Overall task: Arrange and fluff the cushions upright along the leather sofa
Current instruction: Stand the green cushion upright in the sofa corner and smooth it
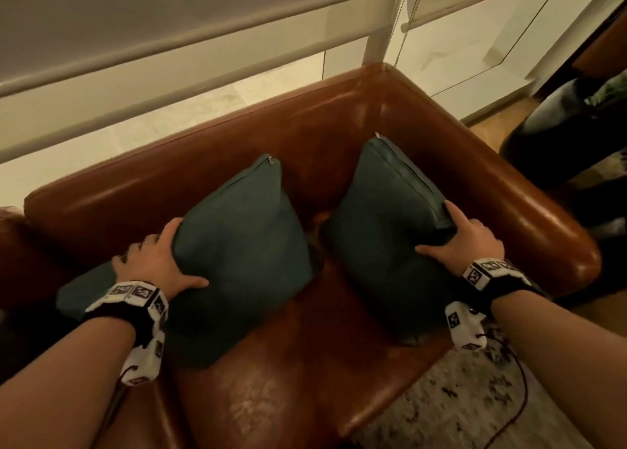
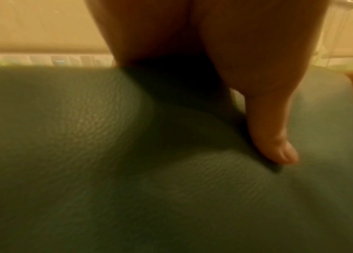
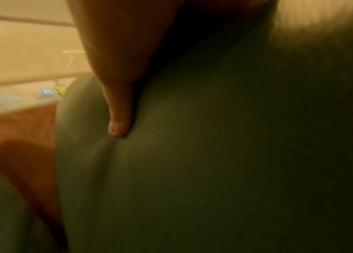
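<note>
Your left hand grips the left dark-green square fabric cushion and your right hand its twin, both propped on the brown leather sofa; they look soft and light, so hold the side edges

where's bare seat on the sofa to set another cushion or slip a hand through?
Free: the seat front, between the two green cushions and the sofa's front edge. A narrow strip of leather between the left cushion and the right cushion would pass a hand. Crowded: the right corner by the armrest, and far left, where another cushion lies flat.
</note>
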Demonstrator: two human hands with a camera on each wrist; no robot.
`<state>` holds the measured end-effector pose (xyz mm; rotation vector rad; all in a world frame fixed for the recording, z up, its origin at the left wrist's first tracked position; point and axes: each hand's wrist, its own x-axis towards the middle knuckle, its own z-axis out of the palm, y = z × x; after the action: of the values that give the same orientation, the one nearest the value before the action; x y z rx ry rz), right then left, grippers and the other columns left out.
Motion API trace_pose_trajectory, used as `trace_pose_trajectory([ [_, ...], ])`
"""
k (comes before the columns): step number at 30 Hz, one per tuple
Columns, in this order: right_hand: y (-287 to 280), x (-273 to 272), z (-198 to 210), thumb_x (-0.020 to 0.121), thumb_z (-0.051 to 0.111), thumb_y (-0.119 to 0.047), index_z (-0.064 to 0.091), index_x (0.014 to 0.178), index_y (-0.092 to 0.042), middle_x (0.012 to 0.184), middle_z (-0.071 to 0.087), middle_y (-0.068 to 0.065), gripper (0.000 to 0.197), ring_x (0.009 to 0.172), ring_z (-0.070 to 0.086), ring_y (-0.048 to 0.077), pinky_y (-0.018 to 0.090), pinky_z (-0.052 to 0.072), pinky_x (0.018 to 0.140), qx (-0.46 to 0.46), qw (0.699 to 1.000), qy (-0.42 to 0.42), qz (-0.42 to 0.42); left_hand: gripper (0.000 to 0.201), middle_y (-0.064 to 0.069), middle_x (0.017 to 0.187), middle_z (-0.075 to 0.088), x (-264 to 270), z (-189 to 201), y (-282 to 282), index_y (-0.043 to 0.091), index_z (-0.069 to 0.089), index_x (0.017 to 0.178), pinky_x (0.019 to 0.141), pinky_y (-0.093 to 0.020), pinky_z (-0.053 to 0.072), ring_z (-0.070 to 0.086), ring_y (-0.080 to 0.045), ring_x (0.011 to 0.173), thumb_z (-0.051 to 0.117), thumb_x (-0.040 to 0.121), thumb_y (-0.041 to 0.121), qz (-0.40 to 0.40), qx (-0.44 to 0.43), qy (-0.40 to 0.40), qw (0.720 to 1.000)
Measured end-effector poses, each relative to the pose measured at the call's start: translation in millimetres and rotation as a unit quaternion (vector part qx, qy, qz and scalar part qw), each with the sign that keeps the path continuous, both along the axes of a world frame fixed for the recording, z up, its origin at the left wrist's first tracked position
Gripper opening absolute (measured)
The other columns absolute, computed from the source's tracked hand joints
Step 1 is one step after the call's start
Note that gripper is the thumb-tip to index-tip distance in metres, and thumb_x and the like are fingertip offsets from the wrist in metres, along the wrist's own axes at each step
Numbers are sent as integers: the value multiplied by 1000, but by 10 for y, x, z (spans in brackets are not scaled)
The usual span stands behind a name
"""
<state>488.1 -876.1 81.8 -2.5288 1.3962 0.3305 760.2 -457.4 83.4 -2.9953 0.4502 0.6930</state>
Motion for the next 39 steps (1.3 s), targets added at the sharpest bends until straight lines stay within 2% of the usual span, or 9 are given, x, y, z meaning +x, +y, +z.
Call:
trace_pose_trajectory([
  [5, -129, 124, 122, 61, 70, -76, 18, 149, -45, 125, 55, 10, 108, 113, 54, 32, 47, 49, 90, -47, 998, -30, 25, 118, -2, 140, 49, 8, 91, 56, 48, 5, 149, 100, -60, 40, 44, -34, 127, 76, 57, 70, -94, 2, -46, 995],
  [10, -151, 381, -157, 56, 66, -84, 1, 151, -49, 152, 32, 12, 120, 136, 33, 40, 58, 34, 107, -12, 994, 92, 58, 141, 2, 163, 7, 6, -63, -51, 53, -24, 142, 109, -71, 19, 9, -32, 149, 84, 53, 60, -33, 30, -10, 999],
  [14, -106, 303, -125, 58, 61, -86, -2, 151, -49, 157, 22, 9, 118, 140, 29, 38, 57, 29, 110, -10, 997, 50, 56, 135, 4, 162, -17, -157, 16, -210, 48, -35, 139, 116, -65, 5, -13, -31, 150, 77, 64, 60, -94, -9, -58, 994],
  [20, 424, -329, 125, 91, 43, -62, 16, 153, -34, 158, 26, 4, 74, 145, 26, 26, 52, 19, 119, -115, 987, -96, 53, 83, -1, 164, 6, -809, 217, -733, 40, 3, 154, 118, -58, 3, -1, -30, 151, 38, 82, 63, -348, -176, -117, 913],
  [25, 639, -406, -20, 98, 37, -47, 25, 153, -23, 156, 31, 4, 61, 145, 25, 24, 46, 16, 121, -123, 984, -132, -5, 63, 2, 164, 10, -1200, 322, -1868, 39, 10, 153, 120, -55, 4, 2, -27, 151, 31, 95, 52, -474, -250, -122, 835],
  [30, 305, -85, -339, 101, 28, -43, 26, 153, -24, 157, 32, 3, 55, 147, 23, 23, 49, 12, 120, -125, 980, -148, -39, 57, 3, 164, 11, -1334, 44, -3248, 34, 13, 153, 121, -54, 1, 1, -27, 152, 21, 99, 46, -561, -217, -146, 785],
  [34, -25, -351, -678, 99, 19, -53, 32, 151, -26, 153, 40, 4, 60, 144, 32, 26, 48, 15, 120, -158, 981, -99, -45, 53, 8, 163, 16, -1097, -467, -3889, 38, 9, 154, 123, -42, 2, 7, -22, 152, 16, 102, 46, -653, -135, -129, 734],
  [37, -153, -780, -795, 96, 14, -62, 34, 147, -30, 146, 46, 2, 64, 131, 44, 31, 50, 28, 112, -155, 980, -64, -106, 53, 6, 159, 29, -608, -610, -3983, 36, 24, 152, 122, -42, 9, 19, -25, 149, 18, 100, 47, -635, -157, -164, 738],
  [39, -189, -965, -817, 94, 12, -68, 30, 145, -33, 133, 53, 4, 65, 116, 53, 33, 49, 40, 99, -106, 980, -56, -159, 53, 5, 157, 32, -311, -602, -4001, 37, 31, 149, 121, -45, 8, 20, -27, 149, 19, 99, 50, -563, -170, -189, 786],
])
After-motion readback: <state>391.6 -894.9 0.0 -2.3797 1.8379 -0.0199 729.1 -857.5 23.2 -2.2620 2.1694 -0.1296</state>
